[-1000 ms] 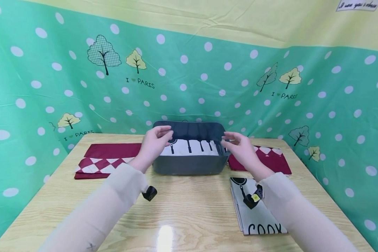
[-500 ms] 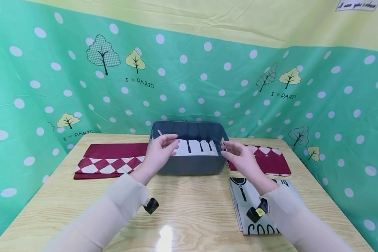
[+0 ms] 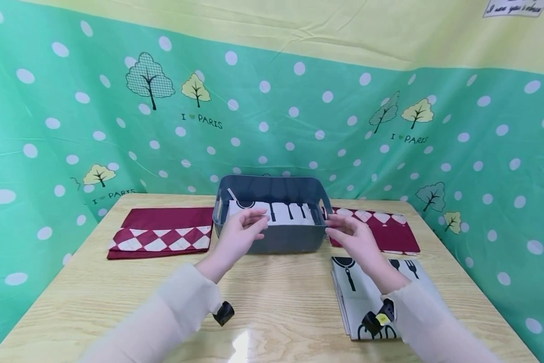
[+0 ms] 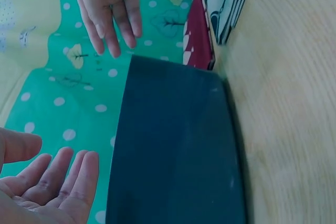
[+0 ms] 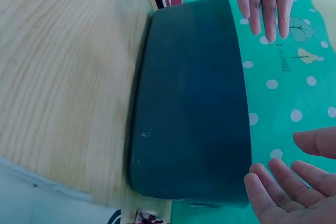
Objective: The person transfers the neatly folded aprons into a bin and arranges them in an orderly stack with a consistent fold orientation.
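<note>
A dark blue-grey plastic basket (image 3: 285, 239) with handle holes stands at the back middle of the table. Inside it lies a folded white cloth (image 3: 281, 213) with black utensil prints. My left hand (image 3: 244, 232) hovers over the basket's front left, its fingers relaxed and holding nothing. Over the front right corner, my right hand (image 3: 355, 242) is likewise loose, with nothing in it. Both wrist views show the fingers spread past the basket's upper edge, thumb apart. Below my right forearm is a folded white cloth with "COOK" lettering (image 3: 358, 297), partly hidden by the sleeve.
Left of the basket lies a folded maroon cloth (image 3: 163, 219) with a diamond-pattern band. Another maroon cloth (image 3: 391, 234) lies at its right. The wooden table (image 3: 272, 297) meets a green dotted curtain (image 3: 272, 136) behind.
Both hands have drawn back toward me, away from the basket's inside to its front edge, the left also shifting right. The basket and cloths stay in place.
</note>
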A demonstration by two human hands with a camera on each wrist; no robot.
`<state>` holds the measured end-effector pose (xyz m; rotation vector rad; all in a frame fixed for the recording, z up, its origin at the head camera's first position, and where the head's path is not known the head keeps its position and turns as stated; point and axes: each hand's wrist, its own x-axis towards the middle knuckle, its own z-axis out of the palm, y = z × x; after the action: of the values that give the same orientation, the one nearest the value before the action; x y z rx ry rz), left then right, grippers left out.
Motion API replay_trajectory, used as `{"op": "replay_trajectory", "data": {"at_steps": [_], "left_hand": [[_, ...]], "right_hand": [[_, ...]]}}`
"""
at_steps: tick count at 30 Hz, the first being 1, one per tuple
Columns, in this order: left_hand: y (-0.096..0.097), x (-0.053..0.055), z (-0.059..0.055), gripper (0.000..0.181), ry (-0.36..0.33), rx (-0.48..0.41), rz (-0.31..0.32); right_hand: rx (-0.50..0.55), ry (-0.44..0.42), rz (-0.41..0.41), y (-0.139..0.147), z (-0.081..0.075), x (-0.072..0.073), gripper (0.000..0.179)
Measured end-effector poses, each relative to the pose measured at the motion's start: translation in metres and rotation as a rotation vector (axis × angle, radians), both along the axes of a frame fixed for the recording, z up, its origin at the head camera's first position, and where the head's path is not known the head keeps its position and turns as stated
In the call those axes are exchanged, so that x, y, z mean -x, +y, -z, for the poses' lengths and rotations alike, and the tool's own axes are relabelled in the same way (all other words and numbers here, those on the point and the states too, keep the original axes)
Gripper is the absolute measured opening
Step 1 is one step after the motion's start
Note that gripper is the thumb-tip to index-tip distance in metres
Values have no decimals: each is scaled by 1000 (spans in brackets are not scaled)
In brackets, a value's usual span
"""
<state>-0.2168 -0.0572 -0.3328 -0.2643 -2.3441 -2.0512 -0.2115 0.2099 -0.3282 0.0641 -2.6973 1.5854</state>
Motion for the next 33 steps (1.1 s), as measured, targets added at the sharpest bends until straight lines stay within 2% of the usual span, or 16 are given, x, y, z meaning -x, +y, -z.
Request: {"op": "replay_trajectory", "data": {"at_steps": [7,18,33], "left_hand": [[10,-8,5,30,-10,-6,2],[19,-21,11,31,-33,-15,50],[29,-29,22,35,-78,-27,79]], "right_hand": [[32,-41,21,4,6,-8,48],[52,-82,57,10,18,-22,50],[62,-113,95,22,34,-28,51]]}}
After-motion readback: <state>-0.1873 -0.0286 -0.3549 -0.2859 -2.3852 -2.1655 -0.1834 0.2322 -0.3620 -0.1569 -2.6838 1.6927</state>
